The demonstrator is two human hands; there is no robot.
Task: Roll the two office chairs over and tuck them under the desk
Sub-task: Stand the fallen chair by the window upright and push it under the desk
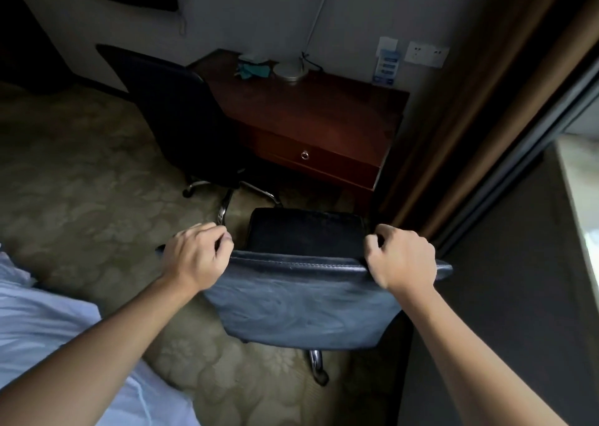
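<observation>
While both arms reach forward, the left hand [197, 257] curls over the left end of the top edge of the near dark-blue leather office chair [301, 302], and the right hand [402, 258] grips the right end, fingers hooked over the stitched rim. That chair stands short of the dark red wooden desk [311, 114], its black seat pointing at the drawer front, with a strip of patterned beige carpet [81, 179] between them. On the right, the brown curtain [479, 107] hangs just beside the chair back. A second black office chair [181, 117] sits at the desk's left end, its chrome legs splayed near the first chair's seat. White bedding [42, 322] crowds the lower left.
</observation>
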